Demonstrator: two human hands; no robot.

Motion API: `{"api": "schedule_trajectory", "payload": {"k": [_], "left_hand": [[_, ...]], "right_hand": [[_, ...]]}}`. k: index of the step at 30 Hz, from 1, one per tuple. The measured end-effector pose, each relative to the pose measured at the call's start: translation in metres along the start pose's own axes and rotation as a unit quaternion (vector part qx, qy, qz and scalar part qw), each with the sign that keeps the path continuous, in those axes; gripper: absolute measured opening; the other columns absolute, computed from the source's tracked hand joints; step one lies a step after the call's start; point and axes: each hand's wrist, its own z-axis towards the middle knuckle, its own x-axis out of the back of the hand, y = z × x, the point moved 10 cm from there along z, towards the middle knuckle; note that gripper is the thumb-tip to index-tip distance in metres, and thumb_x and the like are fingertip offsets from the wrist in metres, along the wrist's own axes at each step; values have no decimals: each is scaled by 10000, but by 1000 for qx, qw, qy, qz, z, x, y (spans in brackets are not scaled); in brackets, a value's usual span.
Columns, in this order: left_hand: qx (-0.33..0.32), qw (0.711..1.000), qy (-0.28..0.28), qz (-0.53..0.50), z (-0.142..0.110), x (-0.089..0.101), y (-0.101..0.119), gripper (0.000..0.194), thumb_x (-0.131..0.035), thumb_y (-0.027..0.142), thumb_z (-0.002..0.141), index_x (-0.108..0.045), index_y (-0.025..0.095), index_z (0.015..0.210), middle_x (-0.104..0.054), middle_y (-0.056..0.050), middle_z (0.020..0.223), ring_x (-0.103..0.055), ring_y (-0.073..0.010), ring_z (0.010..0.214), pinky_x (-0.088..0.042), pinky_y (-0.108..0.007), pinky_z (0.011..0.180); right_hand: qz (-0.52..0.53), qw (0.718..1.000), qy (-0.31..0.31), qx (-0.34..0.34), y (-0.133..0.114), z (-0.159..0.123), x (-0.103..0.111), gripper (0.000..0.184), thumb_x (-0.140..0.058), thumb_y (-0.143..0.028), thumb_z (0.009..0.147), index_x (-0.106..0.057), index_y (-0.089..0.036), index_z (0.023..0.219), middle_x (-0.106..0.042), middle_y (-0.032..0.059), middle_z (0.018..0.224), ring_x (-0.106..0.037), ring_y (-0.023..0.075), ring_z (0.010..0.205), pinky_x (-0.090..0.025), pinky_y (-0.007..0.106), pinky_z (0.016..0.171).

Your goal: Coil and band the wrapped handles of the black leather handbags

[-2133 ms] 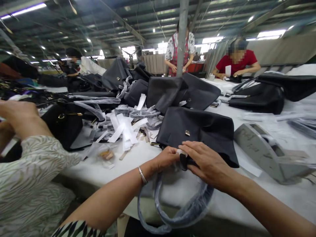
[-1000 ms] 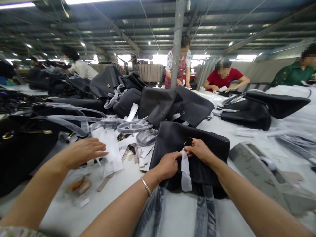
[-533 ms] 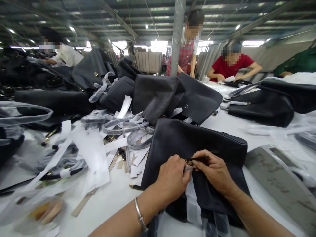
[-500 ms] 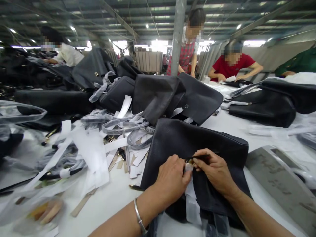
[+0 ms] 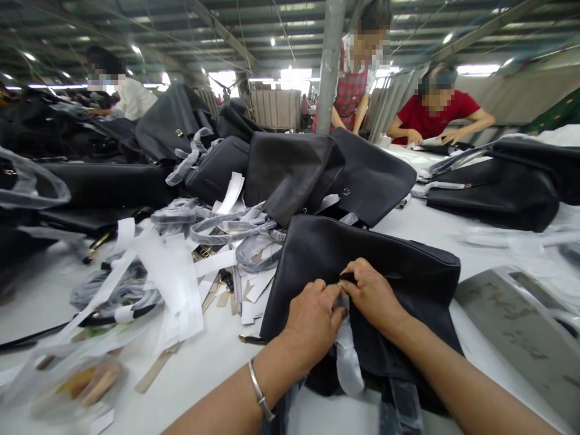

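A black handbag (image 5: pixel 408 266) lies in front of me on the white table. My left hand (image 5: pixel 312 320), a silver bangle at its wrist, is closed with its fingertips on a small gold-coloured metal fitting (image 5: pixel 339 284) over the bag's front. A plastic-wrapped strap (image 5: pixel 348 359) hangs down from there. My right hand (image 5: pixel 374 296) meets the left at the fitting, its fingers pinching a small dark strip (image 5: pixel 348 277). The fingers cover most of the fitting, so how strip and fitting join is hidden.
More black bags (image 5: pixel 290 169) are heaped behind. White paper strips (image 5: pixel 170 278) and wrapped straps (image 5: pixel 258 251) lie to the left, a grey box-like object with handwriting (image 5: pixel 512 320) to the right. Co-workers (image 5: pixel 441 112) stand across the table beyond a metal post (image 5: pixel 330 66).
My right hand has moved up and left, closing in on the fitting, and the dark strip is now mostly covered by its fingers. The wrapped strap has swung slightly left.
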Motion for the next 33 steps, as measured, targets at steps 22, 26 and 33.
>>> {"api": "schedule_trajectory", "payload": {"k": [22,26,33], "left_hand": [[-136,990,-38,-13,-12,-4,14,163,-505,213,901,-667,227,880,-602,-10,885,-505,-161,859,-430,-265,721],[-135,990,-37,-25,-13,-5,13,137,-536,172,863,-666,217,874,-587,-18,981,-515,-157,913,-450,-253,751],[-128,991,10,-40,-15,5,13,207,-551,183,861,-633,218,1048,-598,-34,1138,-514,-174,1028,-462,-296,893]], "right_hand": [[258,953,-106,-118,31,-9,-25,169,-635,-317,740,-545,-174,738,-541,-39,566,-469,97,437,-340,202,407],[199,971,-117,-68,22,-4,-27,154,-644,-294,733,-554,-175,694,-514,-46,550,-442,90,473,-313,201,440],[194,963,-145,-116,29,-3,-32,219,-654,-330,722,-518,-185,630,-495,-46,481,-435,94,390,-297,206,378]]}}
